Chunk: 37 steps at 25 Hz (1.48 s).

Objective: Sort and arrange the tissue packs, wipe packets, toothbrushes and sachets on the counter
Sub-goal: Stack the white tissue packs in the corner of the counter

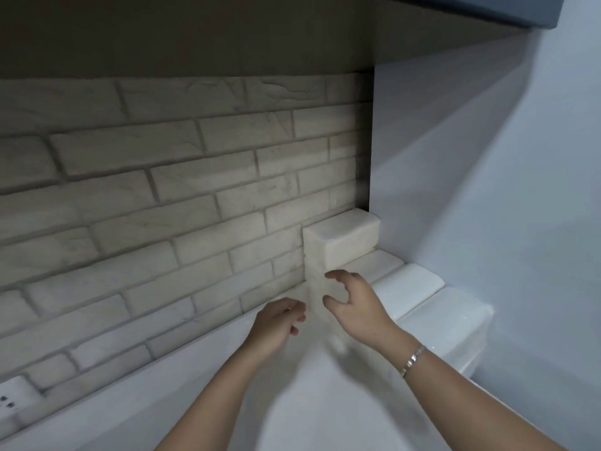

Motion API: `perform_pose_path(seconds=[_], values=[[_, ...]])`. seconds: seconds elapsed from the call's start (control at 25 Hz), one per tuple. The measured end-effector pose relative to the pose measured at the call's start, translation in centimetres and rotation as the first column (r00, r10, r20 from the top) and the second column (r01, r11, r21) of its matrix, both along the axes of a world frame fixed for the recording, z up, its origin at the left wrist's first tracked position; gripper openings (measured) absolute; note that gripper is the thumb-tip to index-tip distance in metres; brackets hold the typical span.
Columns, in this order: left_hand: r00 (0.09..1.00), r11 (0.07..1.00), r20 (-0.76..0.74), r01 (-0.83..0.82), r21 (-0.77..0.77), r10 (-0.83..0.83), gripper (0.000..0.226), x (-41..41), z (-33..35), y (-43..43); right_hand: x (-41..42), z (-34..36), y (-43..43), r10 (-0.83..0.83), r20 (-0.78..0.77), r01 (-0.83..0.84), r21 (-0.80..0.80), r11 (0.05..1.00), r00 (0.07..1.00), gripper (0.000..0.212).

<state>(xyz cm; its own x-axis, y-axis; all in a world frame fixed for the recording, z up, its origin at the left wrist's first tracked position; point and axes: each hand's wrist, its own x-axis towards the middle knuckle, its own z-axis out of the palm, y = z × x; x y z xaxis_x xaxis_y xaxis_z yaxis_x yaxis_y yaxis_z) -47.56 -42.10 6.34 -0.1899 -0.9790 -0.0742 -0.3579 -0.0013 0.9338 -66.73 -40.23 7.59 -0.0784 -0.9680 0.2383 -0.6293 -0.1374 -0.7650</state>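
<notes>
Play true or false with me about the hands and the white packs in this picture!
1. The right hand has a bracelet at its wrist. True.
2. The brick wall is bright red. False: it is pale, greyish white.
3. A tissue pack sits high up in the corner where the two walls meet. True.
4. The left hand holds a toothbrush. False: no toothbrush shows anywhere in the picture.
5. A wall socket sits at the far left, low on the brick wall. True.
</notes>
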Motion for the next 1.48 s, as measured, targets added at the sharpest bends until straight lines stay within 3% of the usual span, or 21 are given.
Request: perform_pose_path(seconds=[0.16,0.28,0.36,0.44,0.56,0.68,1.0,1.12,1.2,1.32,1.4,1.48], values=[[0.989,0.991,-0.072,-0.131,0.021,0.132,0.017,5.0,-1.7,6.1,5.4,-1.9,5.4,0.035,0.23,-0.05,0.06,0.997,0.973,0.025],[0.958,0.969,-0.15,-0.24,0.058,0.246,0.016,9.4,-3.3,11.1,9.8,-3.1,9.3,0.024,0.437,-0.083,0.118,0.99,0.899,0.019],[0.925,0.945,-0.194,-0.315,0.092,0.327,0.02,13.5,-4.3,14.7,13.6,-3.9,11.8,0.022,0.478,-0.118,0.172,0.978,0.878,0.016],[0.869,0.902,-0.242,-0.416,0.117,0.432,0.028,18.0,-5.3,18.6,18.3,-5.3,14.3,0.035,0.487,-0.168,0.233,0.958,0.873,0.017],[0.774,0.822,-0.284,-0.556,0.122,0.565,0.013,25.2,-6.1,24.2,25.8,-7.1,18.0,0.088,0.483,-0.256,0.295,0.92,0.871,0.016],[0.697,0.742,-0.281,-0.663,0.101,0.66,0.022,31.7,-6.5,28.9,32.0,-7.9,21.5,0.186,0.483,-0.375,0.331,0.866,0.856,0.016],[0.513,0.55,-0.287,-0.833,0.062,0.809,0.02,43.3,-8.3,38.5,42.8,-7.7,28.1,0.314,0.459,-0.499,0.367,0.785,0.831,0.016],[0.396,0.403,-0.213,-0.915,-0.007,0.893,0.01,46.1,-9.4,40.8,47.4,-7.8,30.1,0.36,0.466,-0.548,0.37,0.751,0.808,0.014],[0.288,0.291,-0.139,-0.957,0.0,0.947,0.025,47.7,-11.0,41.6,50.8,-8.4,31.1,0.417,0.436,-0.584,0.382,0.716,0.797,0.016],[0.307,0.321,-0.104,-0.929,0.182,0.946,0.067,49.2,-13.3,42.2,55.4,-10.2,32.1,0.504,0.345,-0.61,0.466,0.64,0.792,0.042],[0.305,0.348,-0.173,-0.871,0.348,0.937,0.076,49.0,-13.8,42.3,57.0,-11.0,32.5,0.536,0.304,-0.607,0.537,0.587,0.788,0.061],[0.29,0.365,-0.232,-0.824,0.433,0.929,0.075,48.5,-13.5,42.2,57.3,-11.6,33.2,0.526,0.365,-0.634,0.547,0.546,0.768,0.051]])
